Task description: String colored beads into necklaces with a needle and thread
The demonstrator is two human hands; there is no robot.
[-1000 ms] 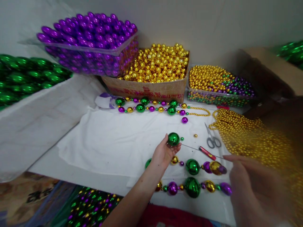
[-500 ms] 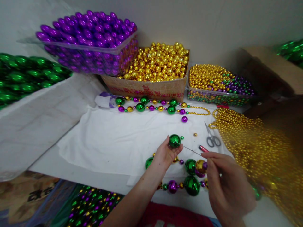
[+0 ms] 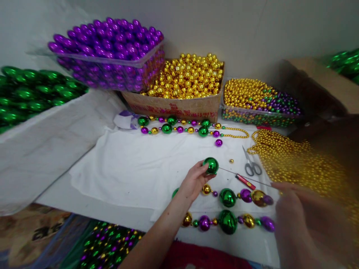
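My left hand (image 3: 196, 179) is closed around a large shiny green bead (image 3: 211, 166), held over the white cloth (image 3: 134, 164). From the bead a thin thread (image 3: 241, 175) runs taut to the right, ending at the pinched fingers of my right hand (image 3: 305, 216), which is blurred. Beneath the thread lies a red lighter (image 3: 245, 182). Between and below my hands stretches a strand of green, gold and purple beads (image 3: 227, 222), lying in two rows. My left forearm covers part of it.
Grey-handled scissors (image 3: 252, 169), a loose gold bead (image 3: 231, 161) and a purple bead (image 3: 218, 142) lie on the cloth. A finished-looking bead necklace (image 3: 166, 128) is behind them. A purple-bead tub (image 3: 109, 71), gold-bead carton (image 3: 174, 106), mixed-bead tub (image 3: 260, 116) and gold chains (image 3: 303, 164) surround the area.
My right hand has pulled away to the right, drawing a longer length of thread out of the green bead. The upper row of beads has shifted right, and the lighter is uncovered.
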